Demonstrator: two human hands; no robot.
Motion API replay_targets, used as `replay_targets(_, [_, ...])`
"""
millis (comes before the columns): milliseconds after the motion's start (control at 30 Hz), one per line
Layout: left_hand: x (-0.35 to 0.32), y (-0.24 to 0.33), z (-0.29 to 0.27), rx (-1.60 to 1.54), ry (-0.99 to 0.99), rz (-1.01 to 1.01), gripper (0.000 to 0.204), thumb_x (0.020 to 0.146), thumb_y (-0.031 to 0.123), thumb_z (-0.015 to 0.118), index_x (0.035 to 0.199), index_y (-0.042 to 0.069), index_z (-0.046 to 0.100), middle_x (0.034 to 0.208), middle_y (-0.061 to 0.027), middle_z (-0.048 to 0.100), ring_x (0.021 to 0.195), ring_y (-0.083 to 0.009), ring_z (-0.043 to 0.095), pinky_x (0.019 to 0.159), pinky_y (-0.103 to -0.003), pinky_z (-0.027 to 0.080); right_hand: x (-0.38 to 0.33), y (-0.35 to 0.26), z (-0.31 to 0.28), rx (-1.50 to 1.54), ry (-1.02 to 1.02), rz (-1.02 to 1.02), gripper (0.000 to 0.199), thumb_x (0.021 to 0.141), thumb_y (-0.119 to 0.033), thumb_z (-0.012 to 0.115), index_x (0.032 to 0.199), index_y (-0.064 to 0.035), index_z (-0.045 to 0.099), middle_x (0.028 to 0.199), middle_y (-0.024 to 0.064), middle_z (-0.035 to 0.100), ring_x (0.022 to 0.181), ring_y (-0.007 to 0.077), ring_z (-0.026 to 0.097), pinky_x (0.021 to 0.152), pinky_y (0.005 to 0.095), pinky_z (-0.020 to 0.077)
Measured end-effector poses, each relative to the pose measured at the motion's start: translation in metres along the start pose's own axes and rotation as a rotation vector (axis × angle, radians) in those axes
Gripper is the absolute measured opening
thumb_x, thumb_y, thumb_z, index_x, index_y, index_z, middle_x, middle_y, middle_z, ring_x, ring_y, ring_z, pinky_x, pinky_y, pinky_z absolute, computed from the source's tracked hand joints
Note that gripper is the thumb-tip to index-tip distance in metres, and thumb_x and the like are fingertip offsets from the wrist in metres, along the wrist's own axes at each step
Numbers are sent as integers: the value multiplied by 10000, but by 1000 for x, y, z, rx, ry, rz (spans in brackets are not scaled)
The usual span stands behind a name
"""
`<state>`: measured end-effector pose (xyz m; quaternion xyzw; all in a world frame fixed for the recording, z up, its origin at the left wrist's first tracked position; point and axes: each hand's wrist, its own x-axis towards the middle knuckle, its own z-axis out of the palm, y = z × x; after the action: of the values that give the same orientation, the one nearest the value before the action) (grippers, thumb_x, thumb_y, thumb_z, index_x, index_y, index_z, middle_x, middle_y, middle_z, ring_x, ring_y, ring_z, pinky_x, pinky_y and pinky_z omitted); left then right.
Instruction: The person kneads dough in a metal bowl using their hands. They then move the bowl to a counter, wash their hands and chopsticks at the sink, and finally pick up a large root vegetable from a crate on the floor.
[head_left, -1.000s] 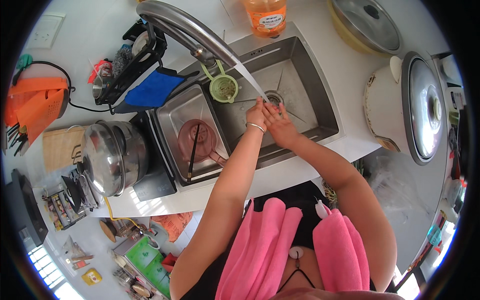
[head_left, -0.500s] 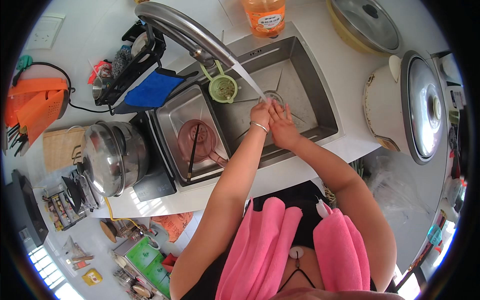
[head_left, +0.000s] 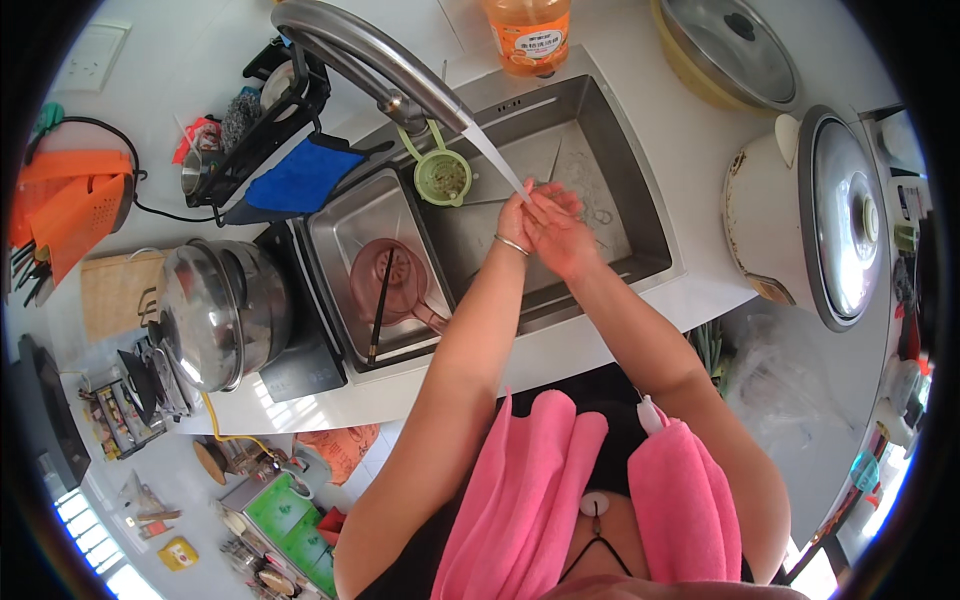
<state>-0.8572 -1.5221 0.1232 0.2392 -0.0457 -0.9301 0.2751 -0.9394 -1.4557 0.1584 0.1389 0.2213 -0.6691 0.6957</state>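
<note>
Under the running tap (head_left: 440,95), my two hands are pressed together in the larger basin of the steel sink (head_left: 630,225). The water stream lands on them. My left hand (head_left: 514,222), with a silver bangle at its wrist, lies against the right one, partly covered by it; its fingers look stretched out. My right hand (head_left: 565,240) rests across the left with its fingers extended. Neither hand holds any object. A green strainer (head_left: 443,178) hangs close behind my left hand. In the smaller basin sit a pinkish translucent ladle-like scoop (head_left: 405,285) and dark chopsticks (head_left: 380,305).
A bottle of orange liquid (head_left: 532,40) stands behind the sink. To the right are a lidded pot (head_left: 790,215) and a yellow basin (head_left: 700,65) under a glass lid. Leftward stand a blue cloth (head_left: 300,178) on a black rack, a steel steamer (head_left: 220,315) and an orange knife holder (head_left: 75,215).
My hands have drawn slightly back toward me and turned against each other. The right hand's fingers, spread forward before, now lie across the left hand. Water keeps running.
</note>
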Motion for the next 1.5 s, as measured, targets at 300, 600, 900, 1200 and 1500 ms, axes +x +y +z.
replay_targets(300, [-4,-33,-18,-351,-51,37,726,860,654,435,1138,-7,549,1002,-156,625,880,-348,620,815,-460,490,74,19,22,-395,147,-95,366,993,-214,416,1231,45,515,1108,181,630,983,304,633,866,380,519])
replay_targets(600, [27,-35,9,-166,432,111,663,877,662,433,1157,71,539,1049,-157,613,922,-350,600,843,-489,472,88,-22,-39,-1909,30,-252,317,844,-279,605,1032,-27,650,1011,218,630,977,339,590,866,413,447])
replay_targets(900, [25,-18,-7,230,571,3,703,940,565,391,1389,25,353,1300,-225,520,1157,-365,541,982,-482,383,166,-43,129,-1623,-287,-285,447,902,-345,541,1207,-20,567,1165,161,620,1068,285,580,925,375,446])
replay_targets(1200, [-30,0,-66,1498,583,50,410,898,363,559,1013,-18,660,1066,-203,653,992,-314,617,853,-388,456,121,-18,172,-1611,-301,-39,508,907,-353,596,1275,-7,549,1131,87,652,1053,201,584,976,312,391])
replay_targets(1500, [-106,61,112,618,-65,432,261,886,213,628,1042,5,643,1012,-103,681,935,-243,641,875,-344,481,-13,-64,101,-906,-466,217,439,923,-277,584,1273,-17,541,1222,92,595,1122,202,559,972,353,439])
